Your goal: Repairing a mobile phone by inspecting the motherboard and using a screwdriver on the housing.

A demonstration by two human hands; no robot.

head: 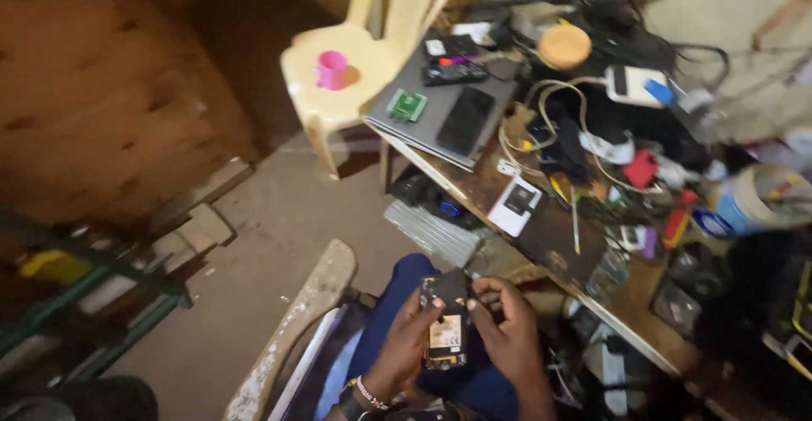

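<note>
Both hands grip an opened phone.

left wrist: beaded band, red-white-dark | legs: blue trousers | forearms: bare

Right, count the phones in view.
2 clear ones: an opened phone held in both hands over the lap, and a black phone lying on the laptop. The clutter may hide more.

Dim, warm indoor light with soft motion blur throughout — edges smeared, lower right corner sunk in shadow.
</note>
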